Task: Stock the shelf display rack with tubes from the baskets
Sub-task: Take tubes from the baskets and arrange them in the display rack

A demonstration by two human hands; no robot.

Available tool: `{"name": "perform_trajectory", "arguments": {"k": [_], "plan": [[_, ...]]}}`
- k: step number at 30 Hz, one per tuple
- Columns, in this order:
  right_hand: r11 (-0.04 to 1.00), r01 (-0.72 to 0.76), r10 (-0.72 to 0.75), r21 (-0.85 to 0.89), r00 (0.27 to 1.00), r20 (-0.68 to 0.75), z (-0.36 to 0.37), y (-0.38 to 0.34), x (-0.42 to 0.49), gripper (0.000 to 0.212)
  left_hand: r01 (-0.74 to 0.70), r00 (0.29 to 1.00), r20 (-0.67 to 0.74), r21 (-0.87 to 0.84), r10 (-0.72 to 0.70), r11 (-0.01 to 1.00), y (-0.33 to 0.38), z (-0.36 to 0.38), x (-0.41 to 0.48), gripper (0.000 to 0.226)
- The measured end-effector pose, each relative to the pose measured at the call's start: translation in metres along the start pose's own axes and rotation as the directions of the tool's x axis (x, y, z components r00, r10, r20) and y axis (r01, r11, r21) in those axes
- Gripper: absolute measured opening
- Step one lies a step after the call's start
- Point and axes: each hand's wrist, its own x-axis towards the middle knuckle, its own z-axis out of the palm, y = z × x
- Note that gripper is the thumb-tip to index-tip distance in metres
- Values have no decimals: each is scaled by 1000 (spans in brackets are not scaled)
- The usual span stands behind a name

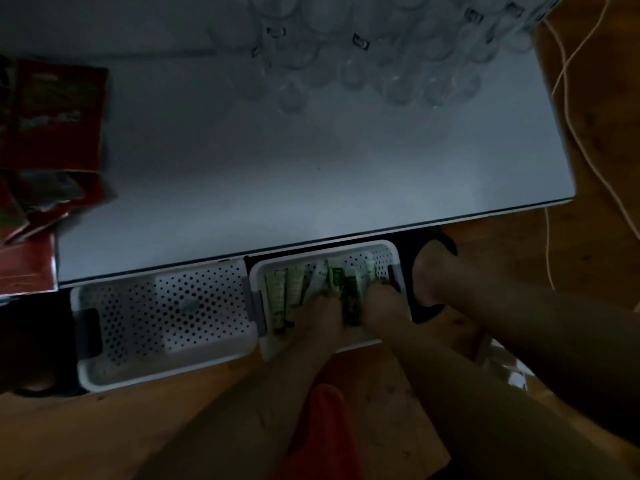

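Although the head view is dim, the tubes (277,299) visibly lie in the perforated basket (277,348). Left hand (323,311) and right hand (382,301) rest inside it, flanking a dark green tube (351,299); their grip cannot be told. A second basket (156,375) sits just beside it.

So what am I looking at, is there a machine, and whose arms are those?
No machine: a person's bare arms, filmed by a camera worn on their head, looking down. The left hand and right hand reach into a white perforated plastic basket of green and white tubes. A dark green tube lies between them; too dim to tell whether fingers grip it. A second white basket beside it looks almost empty. The pale surface above carries red packets and clear glasses.
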Motion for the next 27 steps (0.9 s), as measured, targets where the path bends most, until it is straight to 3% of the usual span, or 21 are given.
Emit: {"name": "perform_trajectory", "arguments": {"k": [6, 9, 12, 15, 19, 23, 27], "plan": [[999, -6, 9, 47, 999, -54, 7, 2, 10, 59, 31, 981, -190, -67, -43, 997, -3, -4, 3, 4], [999, -18, 20, 49, 998, -58, 11, -2, 10, 44, 79, 975, -198, -125, -103, 989, -2, -8, 9, 29], [989, 15, -6, 144, 998, -64, 10, 0, 13, 28, 100, 970, -195, -232, -147, 968, -5, -8, 14, 20], [952, 80, -72, 295, 997, -39, -1, 2, 13, 22, -4, 977, -200, -359, -72, 933, -16, -4, 13, 13], [794, 105, -164, 598, 985, 45, -17, 4, 0, 12, -163, 983, -157, -543, 91, 824, -29, -14, -2, 24], [700, 91, -207, 709, 975, 80, -35, -2, -21, 14, -249, 968, -145, -595, 202, 764, -37, -41, -23, 32], [716, 151, -289, 682, 953, 93, -48, -13, -43, 19, -287, 958, -176, -620, 227, 730, -48, -65, -48, 42]]}}
